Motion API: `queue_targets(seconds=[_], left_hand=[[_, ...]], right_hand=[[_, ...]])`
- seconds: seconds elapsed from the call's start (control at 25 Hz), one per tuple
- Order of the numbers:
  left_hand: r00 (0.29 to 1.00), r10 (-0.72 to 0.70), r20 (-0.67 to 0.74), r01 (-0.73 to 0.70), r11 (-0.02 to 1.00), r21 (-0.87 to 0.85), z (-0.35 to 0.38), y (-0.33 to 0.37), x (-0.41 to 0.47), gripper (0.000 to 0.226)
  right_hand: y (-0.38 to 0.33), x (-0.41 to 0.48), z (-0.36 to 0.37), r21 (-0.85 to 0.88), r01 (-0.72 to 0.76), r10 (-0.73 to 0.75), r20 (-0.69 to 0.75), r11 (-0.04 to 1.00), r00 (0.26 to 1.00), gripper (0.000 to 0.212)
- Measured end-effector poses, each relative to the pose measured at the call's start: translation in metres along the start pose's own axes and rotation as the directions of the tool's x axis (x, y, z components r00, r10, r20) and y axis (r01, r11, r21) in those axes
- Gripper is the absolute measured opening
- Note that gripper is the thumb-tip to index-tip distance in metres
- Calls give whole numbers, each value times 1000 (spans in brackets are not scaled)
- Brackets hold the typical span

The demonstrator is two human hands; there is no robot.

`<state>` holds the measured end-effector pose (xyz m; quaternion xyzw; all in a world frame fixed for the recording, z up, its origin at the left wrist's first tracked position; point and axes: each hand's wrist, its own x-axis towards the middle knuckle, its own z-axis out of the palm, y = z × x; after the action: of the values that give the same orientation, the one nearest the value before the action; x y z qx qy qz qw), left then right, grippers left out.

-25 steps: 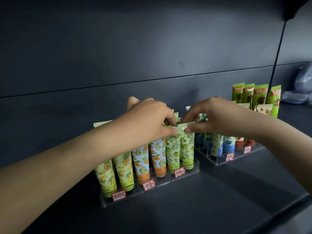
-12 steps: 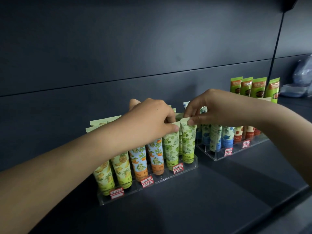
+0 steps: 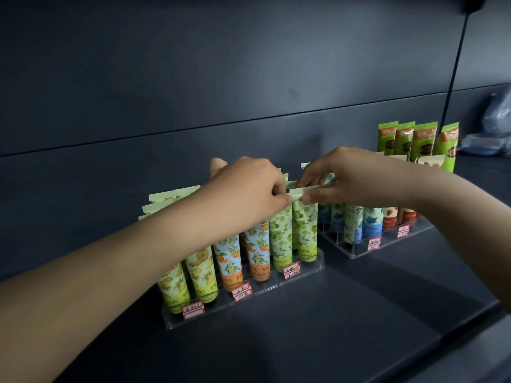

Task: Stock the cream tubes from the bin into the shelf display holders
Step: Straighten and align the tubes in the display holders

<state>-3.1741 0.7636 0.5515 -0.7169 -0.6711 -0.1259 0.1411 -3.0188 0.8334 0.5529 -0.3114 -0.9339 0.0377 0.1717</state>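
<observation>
— Standing cap-down at the right end of the near clear holder [image 3: 304, 275], that green tube [image 3: 304, 230] has both hands on its flat top edge, yes?

— Yes. The right hand [image 3: 351, 178] pinches the crimped top of the tube between thumb and forefinger. The left hand [image 3: 249, 194] is closed too, its thumb tip touching the same edge from the left side; whether it grips that tube or the matching green one just left of it, I cannot tell.

— What else is in that holder?

— A row of tubes, all cap-down: going left from the green pair, two blue-and-orange tubes [image 3: 257, 250], then two yellow ones [image 3: 199, 272] at the left end, partly hidden under the left forearm. More flat tube tops show behind them. Small red-and-white price labels [image 3: 291, 270] are stuck along the holder's front lip.

— And further out?

— A second clear holder [image 3: 387, 247] sits just to the right and a little farther back, with blue tubes [image 3: 372, 225] and red-capped ones [image 3: 390, 217]; the right wrist covers their tops. Behind it stand taller green-and-orange tubes [image 3: 421, 140]. Both holders rest on a dark shelf [image 3: 331, 327] with a dark back panel. At the far right edge lies something in clear plastic wrap [image 3: 495, 128], too blurred to name.
</observation>
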Motion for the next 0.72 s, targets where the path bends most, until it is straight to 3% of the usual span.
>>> queue_targets(seconds=[0.44,0.72], left_hand=[[1000,-14,-3,13,999,-51,-11,-2,-3,25],[966,-91,-243,41,978,-205,-34,-28,-35,19]], right_hand=[[1,-3,-2,36,-2,3,-25,999,1000,25],[-27,2,-6,14,127,-122,-198,992,973,27]])
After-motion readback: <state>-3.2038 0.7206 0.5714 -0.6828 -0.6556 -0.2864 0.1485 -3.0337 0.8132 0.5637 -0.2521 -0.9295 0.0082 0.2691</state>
